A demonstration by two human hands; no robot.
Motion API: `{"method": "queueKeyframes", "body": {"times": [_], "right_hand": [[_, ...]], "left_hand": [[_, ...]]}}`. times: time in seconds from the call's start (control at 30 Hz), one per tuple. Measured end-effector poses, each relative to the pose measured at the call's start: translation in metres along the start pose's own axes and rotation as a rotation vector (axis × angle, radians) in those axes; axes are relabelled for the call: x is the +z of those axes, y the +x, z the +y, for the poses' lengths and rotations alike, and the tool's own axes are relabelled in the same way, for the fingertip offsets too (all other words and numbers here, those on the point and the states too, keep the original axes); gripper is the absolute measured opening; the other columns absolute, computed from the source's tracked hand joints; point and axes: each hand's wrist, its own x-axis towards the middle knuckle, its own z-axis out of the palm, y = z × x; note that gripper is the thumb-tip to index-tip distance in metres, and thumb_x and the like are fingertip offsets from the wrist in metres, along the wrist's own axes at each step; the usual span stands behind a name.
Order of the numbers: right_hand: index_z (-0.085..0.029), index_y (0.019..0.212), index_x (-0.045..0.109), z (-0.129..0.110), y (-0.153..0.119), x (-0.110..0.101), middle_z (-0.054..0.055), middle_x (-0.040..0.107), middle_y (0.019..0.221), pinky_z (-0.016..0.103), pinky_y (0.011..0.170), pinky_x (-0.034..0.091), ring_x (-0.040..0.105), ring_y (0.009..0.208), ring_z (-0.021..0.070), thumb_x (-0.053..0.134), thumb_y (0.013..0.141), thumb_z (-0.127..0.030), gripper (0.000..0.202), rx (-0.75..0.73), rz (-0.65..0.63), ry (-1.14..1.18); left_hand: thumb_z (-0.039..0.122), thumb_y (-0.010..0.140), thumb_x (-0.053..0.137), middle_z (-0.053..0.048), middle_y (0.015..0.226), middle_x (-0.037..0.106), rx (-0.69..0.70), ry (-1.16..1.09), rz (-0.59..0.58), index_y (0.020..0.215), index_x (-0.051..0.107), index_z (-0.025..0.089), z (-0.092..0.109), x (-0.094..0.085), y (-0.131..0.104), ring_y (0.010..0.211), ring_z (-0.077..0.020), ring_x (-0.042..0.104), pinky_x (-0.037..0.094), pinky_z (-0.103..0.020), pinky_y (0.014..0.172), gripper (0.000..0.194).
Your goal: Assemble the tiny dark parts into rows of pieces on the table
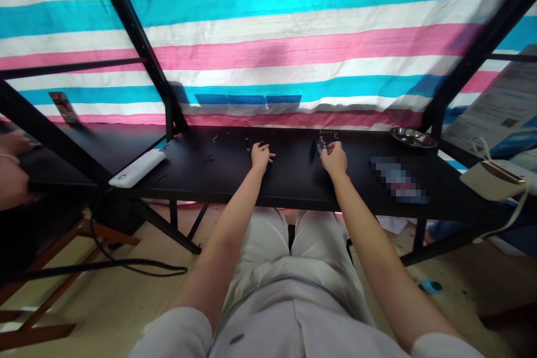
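My left hand [260, 158] rests low over the black table, its fingers apart and partly stretched out. Small dark bits [247, 144] lie just left of its fingertips. My right hand [334, 159] is closed, with the thumb and fingers pinched at the edge of a short strip of small grey bead-like pieces [321, 142]. Beside that strip, to its left, is a small dark upright-looking piece [312, 149]. What the fingertips grip exactly is too small to make out.
On the black table [289, 179] are a long white device [138, 168], pale and dark scraps [208, 159], a shiny metal dish [413, 138] and a blurred-out packet [398, 180]. Black frame bars slant up both sides. A cream bag [493, 179] is at right; another person's arm [12, 170] at left.
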Motion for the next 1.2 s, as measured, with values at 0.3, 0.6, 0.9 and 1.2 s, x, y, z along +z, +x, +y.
{"method": "queueKeyframes", "body": {"times": [0.3, 0.6, 0.9, 1.2], "right_hand": [[-0.020, 0.095, 0.046, -0.002, -0.002, -0.001, 0.004, 0.056, 0.077, 0.033, 0.070, 0.039, 0.053, 0.074, 0.0210, 0.041, 0.078, -0.029, 0.020, -0.071, 0.115, 0.067], [-0.019, 0.101, 0.051, -0.012, -0.017, 0.003, 0.009, 0.059, 0.093, 0.032, 0.078, 0.044, 0.057, 0.082, 0.0188, 0.031, 0.090, -0.034, 0.028, -0.550, 0.087, 0.091], [-0.017, 0.106, 0.056, -0.024, -0.026, 0.018, 0.010, 0.064, 0.095, 0.029, 0.070, 0.043, 0.060, 0.081, 0.0194, 0.029, 0.095, -0.040, 0.037, -0.821, -0.179, -0.013], [-0.019, 0.101, 0.058, -0.020, -0.025, 0.024, 0.009, 0.065, 0.093, 0.026, 0.061, 0.040, 0.061, 0.075, 0.0183, 0.029, 0.095, -0.040, 0.036, -0.757, -0.207, -0.056]], "left_hand": [[0.031, 0.085, 0.054, 0.000, 0.065, 0.063, 0.141, 0.036, -0.007, 0.088, 0.060, 0.013, 0.008, -0.004, -0.012, 0.035, -0.0013, 0.038, 0.027, -0.015, 0.035, 0.020], [0.031, 0.076, 0.066, -0.009, 0.084, 0.070, 0.024, -0.103, -0.477, 0.096, 0.065, 0.011, 0.017, -0.003, -0.024, 0.042, -0.0031, 0.048, 0.028, -0.016, 0.036, 0.028], [0.029, 0.071, 0.071, -0.012, 0.091, 0.071, 0.017, -0.173, -0.783, 0.104, 0.063, 0.010, 0.013, -0.006, -0.026, 0.048, -0.0060, 0.056, 0.030, -0.017, 0.039, 0.039], [0.034, 0.070, 0.072, -0.008, 0.082, 0.070, -0.002, -0.162, -0.718, 0.094, 0.060, 0.010, 0.017, -0.004, -0.029, 0.045, -0.0061, 0.056, 0.030, -0.016, 0.038, 0.035]]}}
